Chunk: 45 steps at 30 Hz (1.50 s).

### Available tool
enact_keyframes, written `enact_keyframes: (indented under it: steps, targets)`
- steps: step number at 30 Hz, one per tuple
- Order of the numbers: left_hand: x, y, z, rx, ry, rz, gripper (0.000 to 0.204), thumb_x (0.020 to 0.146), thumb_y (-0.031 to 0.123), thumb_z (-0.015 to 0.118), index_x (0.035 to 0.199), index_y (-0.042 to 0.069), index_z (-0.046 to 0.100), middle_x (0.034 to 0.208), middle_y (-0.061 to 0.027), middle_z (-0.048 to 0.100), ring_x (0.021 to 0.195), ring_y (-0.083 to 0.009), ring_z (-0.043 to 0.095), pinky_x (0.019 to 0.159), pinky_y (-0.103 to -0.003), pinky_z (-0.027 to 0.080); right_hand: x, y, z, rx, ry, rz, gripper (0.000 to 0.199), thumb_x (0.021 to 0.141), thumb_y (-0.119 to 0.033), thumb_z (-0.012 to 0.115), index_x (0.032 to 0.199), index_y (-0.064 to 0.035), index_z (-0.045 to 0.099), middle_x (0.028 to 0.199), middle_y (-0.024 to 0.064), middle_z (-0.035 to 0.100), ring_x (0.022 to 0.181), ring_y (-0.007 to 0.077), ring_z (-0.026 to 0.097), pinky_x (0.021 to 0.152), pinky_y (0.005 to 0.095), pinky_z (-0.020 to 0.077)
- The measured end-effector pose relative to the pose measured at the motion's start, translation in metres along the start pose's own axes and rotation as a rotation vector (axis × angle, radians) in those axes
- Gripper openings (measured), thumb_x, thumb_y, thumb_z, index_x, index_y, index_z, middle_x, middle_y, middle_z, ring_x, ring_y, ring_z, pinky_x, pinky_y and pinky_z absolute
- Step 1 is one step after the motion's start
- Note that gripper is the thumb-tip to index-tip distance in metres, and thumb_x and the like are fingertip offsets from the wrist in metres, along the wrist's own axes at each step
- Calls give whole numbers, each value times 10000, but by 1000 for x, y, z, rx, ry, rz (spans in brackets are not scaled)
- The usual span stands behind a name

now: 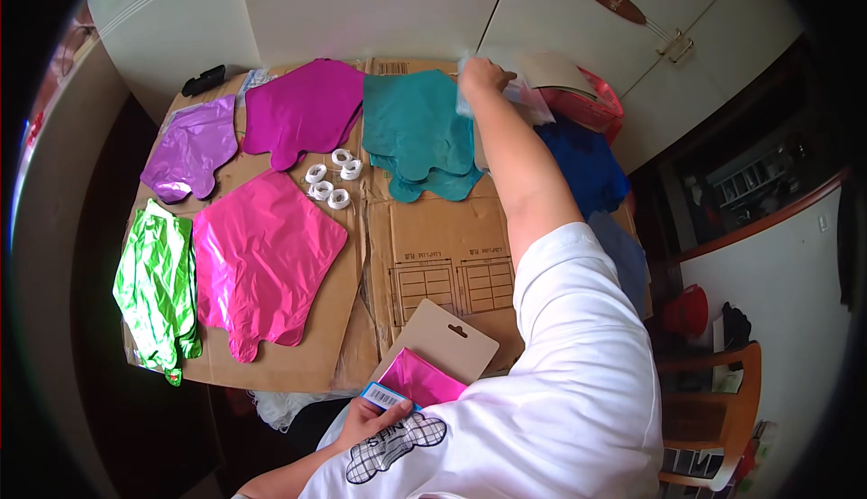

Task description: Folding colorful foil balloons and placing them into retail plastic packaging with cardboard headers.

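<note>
Close to my body, my left hand (373, 419) is closed on a small pack: a beige hang card (456, 341), folded pink foil (423, 378) and a blue-and-white barcode label. My right arm stretches across the table to its far edge. There my right hand (485, 76) is closed, its fingers on a clear plastic bag (526, 102). Just left of that forearm lies a stack of flat teal foil balloons (420, 124). Flat blue foil balloons (582, 165) lie to the right of it, partly hidden by my arm.
More flat foil balloons cover the left: magenta (302, 111), lilac (191, 147), pink (262, 264) and green (155, 282). Several white ribbon rolls (332, 180) sit mid-table on cardboard (433, 228). A red container (601, 106) stands far right, a wooden chair (722, 409) near right.
</note>
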<state>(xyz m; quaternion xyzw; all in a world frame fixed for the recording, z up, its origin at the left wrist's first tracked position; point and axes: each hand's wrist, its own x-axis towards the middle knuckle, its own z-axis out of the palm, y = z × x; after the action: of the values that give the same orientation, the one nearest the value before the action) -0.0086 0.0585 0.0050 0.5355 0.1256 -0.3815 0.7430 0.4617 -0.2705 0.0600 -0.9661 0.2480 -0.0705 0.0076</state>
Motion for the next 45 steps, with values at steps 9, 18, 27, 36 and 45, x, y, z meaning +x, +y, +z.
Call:
enact_keyframes:
  steps: [9,18,27,36,45]
  targets:
    - [-1,-2,0,8,-30,-14,90,914,119,676,903,30,677,807,-4,696,694,-56,617,616,-228,489,45,56,-50,876,187,113,204,798,-220,695,906,-47,703,921,98,717,780,212,669,641,377,514]
    - [-3,-24,-10,-51,-115,108,131,930,106,638,1026,20,663,972,-43,704,872,-108,651,791,-290,518,-196,124,-112,1622,-554,-183,151,884,-153,659,963,-26,673,895,72,703,738,123,647,663,283,515]
    - [-44,-43,-16,-11,-133,122,173,949,146,624,980,-16,676,878,-56,713,774,-112,663,709,-273,547,-346,155,-31,1061,-540,-33,168,863,-171,687,903,-8,693,715,26,651,589,67,574,510,207,431]
    - [-52,-43,-5,-211,-89,129,212,961,133,588,1102,-23,610,973,-106,692,865,-199,691,765,-352,584,-380,163,-51,482,124,-263,444,792,-398,739,1031,-30,670,800,116,684,761,279,666,677,364,522]
    - [-31,-59,14,-230,-45,168,188,954,166,612,1024,-5,645,932,-70,688,819,-140,670,731,-287,573,-587,158,-33,1698,-833,171,413,986,-433,514,1063,-34,587,910,13,602,816,100,552,727,236,436]
